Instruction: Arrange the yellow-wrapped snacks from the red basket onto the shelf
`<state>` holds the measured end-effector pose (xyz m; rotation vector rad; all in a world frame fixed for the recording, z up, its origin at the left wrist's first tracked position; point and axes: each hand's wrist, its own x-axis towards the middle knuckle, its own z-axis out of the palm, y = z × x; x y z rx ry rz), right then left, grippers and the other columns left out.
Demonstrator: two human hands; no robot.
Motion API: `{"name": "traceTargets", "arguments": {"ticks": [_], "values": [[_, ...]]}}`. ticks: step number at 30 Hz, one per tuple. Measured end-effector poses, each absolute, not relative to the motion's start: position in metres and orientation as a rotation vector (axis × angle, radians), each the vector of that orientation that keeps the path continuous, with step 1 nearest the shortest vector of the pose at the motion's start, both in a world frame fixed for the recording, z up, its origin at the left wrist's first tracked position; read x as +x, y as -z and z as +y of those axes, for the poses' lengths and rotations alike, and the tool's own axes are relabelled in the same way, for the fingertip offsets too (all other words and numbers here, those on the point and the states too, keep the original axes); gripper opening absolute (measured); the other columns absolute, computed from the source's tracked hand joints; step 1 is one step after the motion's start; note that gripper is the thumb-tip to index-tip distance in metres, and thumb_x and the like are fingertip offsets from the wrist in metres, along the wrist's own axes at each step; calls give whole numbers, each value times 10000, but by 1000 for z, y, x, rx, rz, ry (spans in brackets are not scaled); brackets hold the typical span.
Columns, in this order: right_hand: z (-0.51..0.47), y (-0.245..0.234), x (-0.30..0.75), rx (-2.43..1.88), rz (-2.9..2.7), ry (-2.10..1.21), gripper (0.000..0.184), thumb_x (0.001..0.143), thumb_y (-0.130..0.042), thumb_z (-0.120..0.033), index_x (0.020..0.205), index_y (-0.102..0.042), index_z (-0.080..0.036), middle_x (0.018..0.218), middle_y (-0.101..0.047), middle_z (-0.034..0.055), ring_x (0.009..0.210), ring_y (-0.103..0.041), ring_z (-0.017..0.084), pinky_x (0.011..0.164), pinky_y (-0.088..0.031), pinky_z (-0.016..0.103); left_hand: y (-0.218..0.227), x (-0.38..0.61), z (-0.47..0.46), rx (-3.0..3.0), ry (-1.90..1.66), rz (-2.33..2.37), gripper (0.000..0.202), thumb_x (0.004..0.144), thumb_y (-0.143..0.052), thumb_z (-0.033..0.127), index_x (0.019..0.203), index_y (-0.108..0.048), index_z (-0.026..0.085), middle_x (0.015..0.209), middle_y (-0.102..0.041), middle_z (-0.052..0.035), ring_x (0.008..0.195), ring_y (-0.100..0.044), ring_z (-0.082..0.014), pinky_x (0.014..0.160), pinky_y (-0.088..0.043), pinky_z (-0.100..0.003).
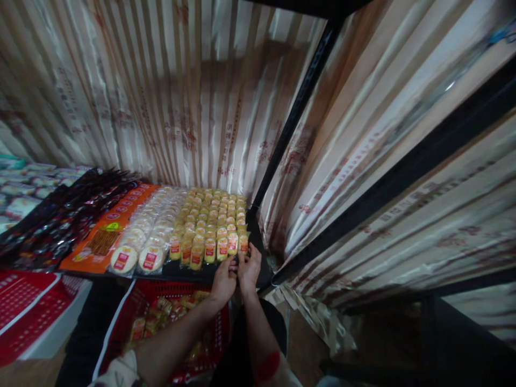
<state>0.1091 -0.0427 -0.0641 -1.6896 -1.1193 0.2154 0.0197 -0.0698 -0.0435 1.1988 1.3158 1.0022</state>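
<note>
Rows of small yellow snack packets (210, 249) with red-and-white labels fill the right end of a dark shelf (193, 274). My right hand (249, 267) is at the front right corner of these rows. Its thumb and fingers close about the lower part of the last packet (243, 242) in the front row. Just left of it, my left hand (224, 280) is held below the front packets, fingers slightly bent and apart, with nothing visible in them. Under my left forearm, a red basket (157, 288) holds more loose yellow packets (165, 312).
Left of the yellow packets lie round white packaged crackers (151, 259), an orange bag (91, 250) and dark packages (48, 231). Another red basket (28, 301) stands at lower left. Black shelf posts (298, 107) and pleated curtains (193, 107) border the shelf.
</note>
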Motion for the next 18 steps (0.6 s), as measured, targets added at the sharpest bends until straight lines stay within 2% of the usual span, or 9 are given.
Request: {"name": "traceTargets", "arguments": {"ticks": [4,8,10,13,18], "values": [[-49,60,106,-1661,-1094,-281,490,808,-470,-372,1224,-506,-116,1181,-479,177,760,-580,158,739,-529,342,45,17,-75,1188,-1022,1290,454,703,-415,-37,1086,-589,134,1101,-633,-103,863,-630,-119,854,-505,-286],[-59,50,100,-1684,-1083,-211,501,822,-447,-428,1192,-515,-99,1142,-490,181,867,-562,187,707,-525,312,46,10,-82,1238,-1024,1336,355,712,-403,-10,950,-626,131,1002,-654,-86,768,-624,-112,806,-511,-285],[-68,44,94,-1672,-1108,-185,481,839,-419,-433,1176,-517,-103,1072,-527,162,901,-554,195,690,-512,299,46,5,-87,1293,-1012,1350,311,711,-405,2,860,-637,147,915,-661,-53,766,-612,-111,803,-497,-269],[-85,39,81,-1613,-1209,-189,407,861,-401,-408,1125,-531,-127,956,-580,109,837,-566,173,701,-486,287,45,-5,-97,1399,-980,1353,280,721,-402,24,779,-641,159,827,-661,-24,778,-592,-113,800,-471,-247],[-114,49,55,-1526,-1453,-231,294,894,-373,-345,953,-586,-151,862,-621,75,787,-583,153,724,-464,274,60,-28,-115,1475,-851,1465,248,738,-411,61,741,-647,138,773,-662,-29,735,-575,-122,735,-451,-230]]}}
